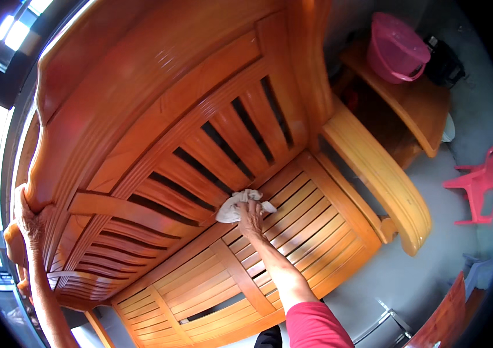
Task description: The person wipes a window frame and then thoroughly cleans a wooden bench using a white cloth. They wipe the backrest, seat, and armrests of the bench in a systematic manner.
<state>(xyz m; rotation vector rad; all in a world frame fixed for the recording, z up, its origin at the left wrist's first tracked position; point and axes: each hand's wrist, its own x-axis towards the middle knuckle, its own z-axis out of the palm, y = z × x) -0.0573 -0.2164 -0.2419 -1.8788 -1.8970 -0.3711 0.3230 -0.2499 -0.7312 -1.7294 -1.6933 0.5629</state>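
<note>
A wooden slatted bench (pixel 211 272) in glossy orange-brown fills most of the view. My right hand (pixel 250 219) is closed on a crumpled white cloth (pixel 230 210). It presses the cloth where the seat slats meet the bottom of the tall backrest (pixel 177 98). The fingers are partly lost in the cloth's folds. At the far left, my left hand (pixel 29 219) grips the curved outer edge of the backrest, its thumb on the front side and the other fingers partly hidden around the rim.
A thick curved armrest (pixel 383 180) bounds the seat's right end. Beyond it stands a wooden side table (pixel 426 116) carrying a pink plastic basin (pixel 394 49). A pink plastic stool (pixel 478 185) is on the grey floor at the right. A metal frame (pixel 385 322) lies near the lower edge.
</note>
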